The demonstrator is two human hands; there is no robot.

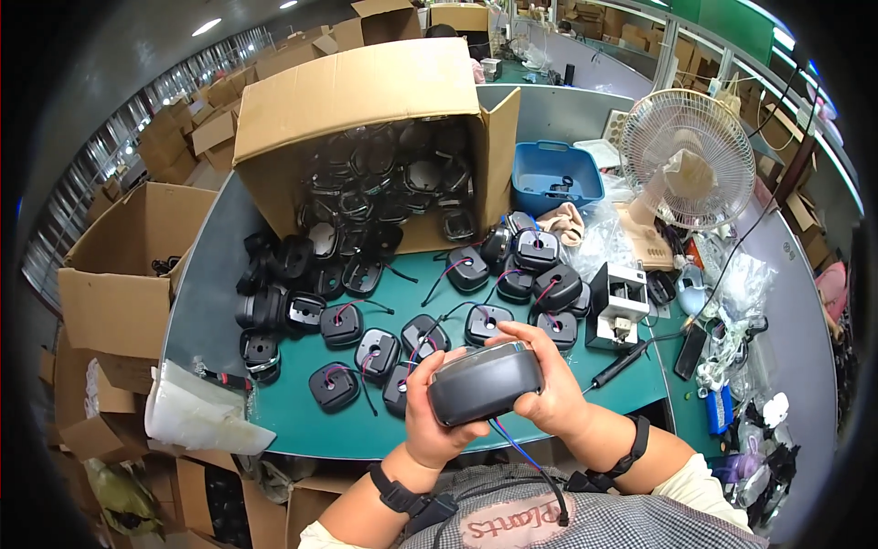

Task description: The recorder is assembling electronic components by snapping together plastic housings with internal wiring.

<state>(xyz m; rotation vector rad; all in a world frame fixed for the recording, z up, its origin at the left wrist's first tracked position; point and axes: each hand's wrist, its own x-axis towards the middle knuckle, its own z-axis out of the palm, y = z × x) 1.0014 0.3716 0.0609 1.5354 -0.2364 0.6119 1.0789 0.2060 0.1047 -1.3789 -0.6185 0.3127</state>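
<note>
Between my two hands, above the near edge of the green table (302, 430), is a glossy black rounded plastic housing (485, 384). My left hand (432, 425) is closed around its left end, and my right hand (554, 393) grips the right end with the thumb on its near face. Red and blue wires running into a black cable (530, 455) hang from its underside over my apron. Just beyond my hands lie several similar black housings (377, 354) with wires coming out of a central hole. A pen-shaped tool with a black handle (615, 368) rests to the right.
A large cardboard box (357, 82), tipped toward me, spills black housings onto the table. Farther right stand a blue plastic basket (558, 178), a small black-and-white device (618, 306) and a fan (688, 160). White foam sheeting (201, 412) hangs over the left edge; an open carton (119, 302) stands beyond.
</note>
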